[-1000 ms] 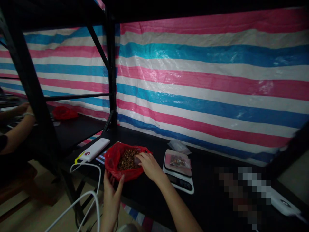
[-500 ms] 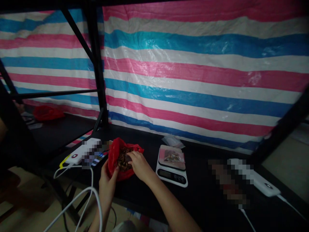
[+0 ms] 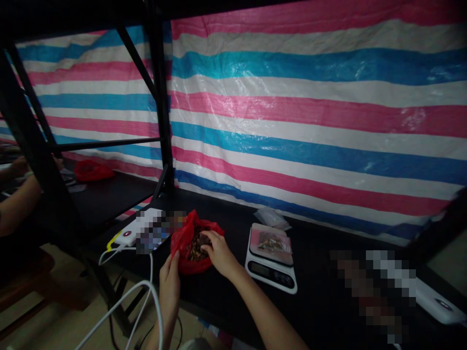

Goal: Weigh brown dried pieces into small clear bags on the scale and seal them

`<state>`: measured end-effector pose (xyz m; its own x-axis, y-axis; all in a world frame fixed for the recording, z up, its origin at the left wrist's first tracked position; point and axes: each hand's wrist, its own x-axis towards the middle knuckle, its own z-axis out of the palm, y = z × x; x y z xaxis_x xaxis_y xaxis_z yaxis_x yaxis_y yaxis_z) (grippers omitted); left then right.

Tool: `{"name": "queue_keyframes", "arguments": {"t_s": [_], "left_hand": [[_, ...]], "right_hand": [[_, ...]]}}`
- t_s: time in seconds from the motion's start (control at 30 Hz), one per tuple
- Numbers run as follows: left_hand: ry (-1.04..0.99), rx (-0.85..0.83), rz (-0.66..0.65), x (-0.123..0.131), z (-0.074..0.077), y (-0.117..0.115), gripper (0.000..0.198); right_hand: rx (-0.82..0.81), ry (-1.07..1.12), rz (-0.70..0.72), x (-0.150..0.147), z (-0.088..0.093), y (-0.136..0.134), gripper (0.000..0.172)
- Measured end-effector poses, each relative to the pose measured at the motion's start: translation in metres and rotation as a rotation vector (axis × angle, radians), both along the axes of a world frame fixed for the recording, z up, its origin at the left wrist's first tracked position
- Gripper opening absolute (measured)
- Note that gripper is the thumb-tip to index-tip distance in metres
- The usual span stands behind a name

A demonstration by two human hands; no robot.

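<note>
A red plastic bag [image 3: 182, 236] sits open on the black table, with a heap of small brown and tan pieces [image 3: 197, 249] inside. My left hand [image 3: 170, 273] holds the bag's near left side, its thumb against the plastic. Over the bag's mouth, my right hand [image 3: 220, 252] has thumb and fingers closed around a small dark piece [image 3: 205, 239]. To the right of the bag stands a white digital scale [image 3: 272, 278]. A clear packet [image 3: 274, 242] with small brownish contents lies on its plate.
Clear plastic bags [image 3: 273, 218] lie behind the scale. A white power bank [image 3: 140, 226] with a cable and a blurred phone lie left; another white power bank [image 3: 438, 302] lies right. A person's arm [image 3: 20, 206] and another red bag [image 3: 93, 170] are at far left.
The view has swung left, so everything appears further right. My left thumb has drawn back from over the bag's rim to its side. My right hand stays at the bag's mouth.
</note>
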<state>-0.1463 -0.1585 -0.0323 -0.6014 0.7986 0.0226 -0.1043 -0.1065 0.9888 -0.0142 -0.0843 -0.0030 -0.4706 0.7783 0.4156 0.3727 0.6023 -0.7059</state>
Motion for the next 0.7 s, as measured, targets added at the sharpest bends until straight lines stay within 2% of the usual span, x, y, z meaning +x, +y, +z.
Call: {"name": "queue_keyframes", "arguments": {"t_s": [0.2,0.3,0.4,0.57,0.7], "left_hand": [[-0.005,-0.012,0.053,0.003,0.005,-0.003,0.047],[0.039,-0.003,0.080,0.004,0.006,-0.005,0.048],[0.100,0.022,0.165,0.005,0.006,-0.008,0.050],[0.357,0.185,0.294,0.009,0.007,-0.015,0.046],[0.590,0.169,0.375,0.017,0.011,-0.022,0.053]], "right_hand": [[-0.087,0.142,-0.005,-0.001,-0.007,0.007,0.036],[-0.135,0.232,0.026,0.000,-0.004,0.007,0.034],[-0.175,0.284,0.029,0.001,0.001,0.007,0.033],[-0.178,0.336,0.031,0.003,0.007,0.006,0.033],[-0.135,0.390,0.048,0.004,0.014,0.001,0.035]]}}
